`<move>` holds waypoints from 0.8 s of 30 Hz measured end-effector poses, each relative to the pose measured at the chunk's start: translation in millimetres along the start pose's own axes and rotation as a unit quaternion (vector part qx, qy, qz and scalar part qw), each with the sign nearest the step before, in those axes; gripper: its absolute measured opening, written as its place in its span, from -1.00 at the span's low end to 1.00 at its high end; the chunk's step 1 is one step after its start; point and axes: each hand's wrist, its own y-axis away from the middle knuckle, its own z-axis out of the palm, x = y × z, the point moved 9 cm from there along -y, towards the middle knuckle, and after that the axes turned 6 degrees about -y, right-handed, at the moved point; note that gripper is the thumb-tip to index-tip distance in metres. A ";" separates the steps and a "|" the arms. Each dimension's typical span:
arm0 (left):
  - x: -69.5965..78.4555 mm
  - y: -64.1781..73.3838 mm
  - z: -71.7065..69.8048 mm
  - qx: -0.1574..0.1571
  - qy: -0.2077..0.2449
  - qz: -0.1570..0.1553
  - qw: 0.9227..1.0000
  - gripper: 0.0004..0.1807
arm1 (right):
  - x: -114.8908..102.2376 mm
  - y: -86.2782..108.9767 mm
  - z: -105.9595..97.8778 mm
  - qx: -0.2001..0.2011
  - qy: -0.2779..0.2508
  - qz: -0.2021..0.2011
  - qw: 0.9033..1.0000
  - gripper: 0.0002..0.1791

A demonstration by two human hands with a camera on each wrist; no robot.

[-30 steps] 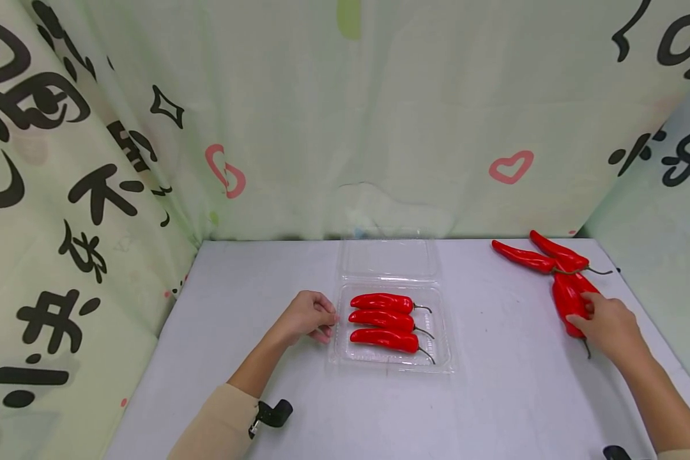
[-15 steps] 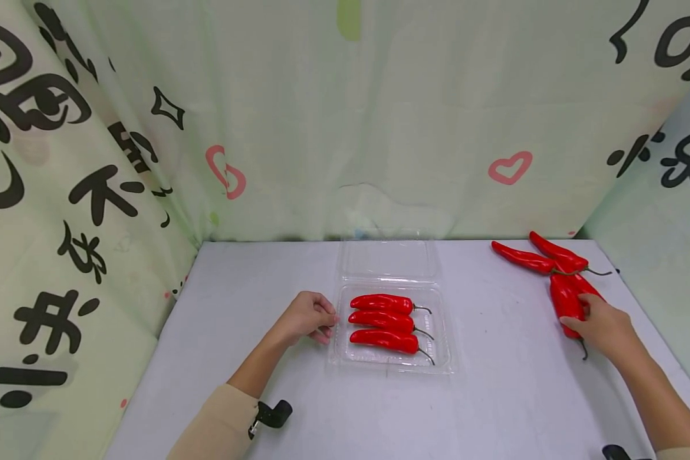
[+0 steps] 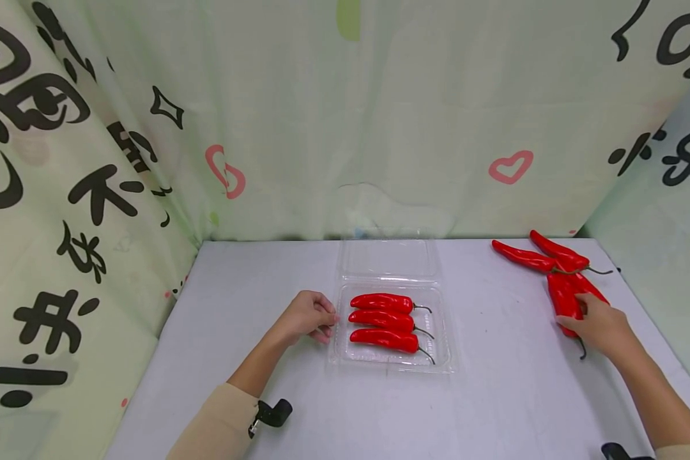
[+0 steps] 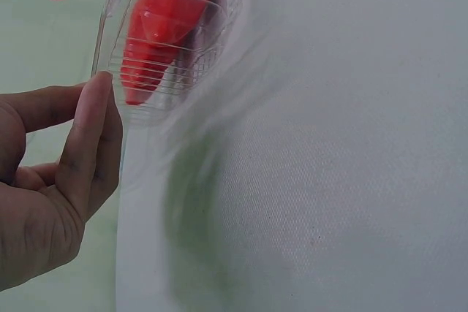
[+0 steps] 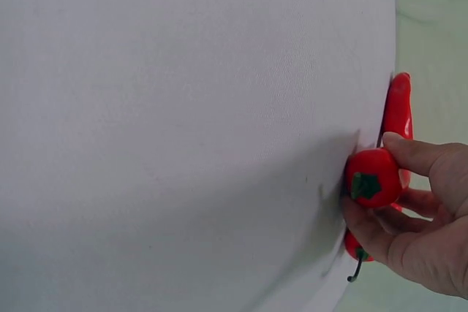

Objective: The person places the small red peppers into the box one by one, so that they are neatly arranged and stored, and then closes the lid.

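Note:
A clear plastic clamshell box [image 3: 444, 345] lies opened out on the white table, its lid [image 3: 391, 259] laid back. Inside its tray are three red chili peppers [image 3: 382, 321], side by side, stems to the right. My left hand [image 3: 309, 317] pinches the tray's left rim between thumb and fingers, as the left wrist view also shows. At the far right, my right hand [image 3: 606, 329] grips a red chili pepper [image 3: 563, 297] by its sides; its green stem end [image 5: 365, 185] faces the right wrist camera. More red chili peppers [image 3: 526, 257] lie in a pile behind and beside it, partly hidden.
A printed pale green curtain [image 3: 345, 128] rises along the back and both sides of the table [image 3: 253, 275]. Bare tabletop [image 3: 489, 345] lies between the box and the pile. A black wrist camera [image 3: 275, 414] sits on the left sleeve.
My right hand has shifted slightly to the left with the chili pepper in its grip. The left hand, the box and the peppers in it have stayed put.

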 end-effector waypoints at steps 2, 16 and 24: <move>0.1 0.0 -0.1 0.000 0.000 0.000 1.000 -0.82 | -0.1 -0.2 0.4 0.000 -0.002 0.001 1.000 0.07; -0.2 -0.9 -0.2 -0.001 -0.002 -0.008 1.000 -0.82 | -3.3 3.9 -0.7 0.007 -0.015 -0.017 1.000 0.06; -0.7 -1.3 0.1 -0.002 -0.001 -0.009 1.000 -0.82 | -2.3 6.3 0.1 0.009 -0.032 -0.026 0.999 0.09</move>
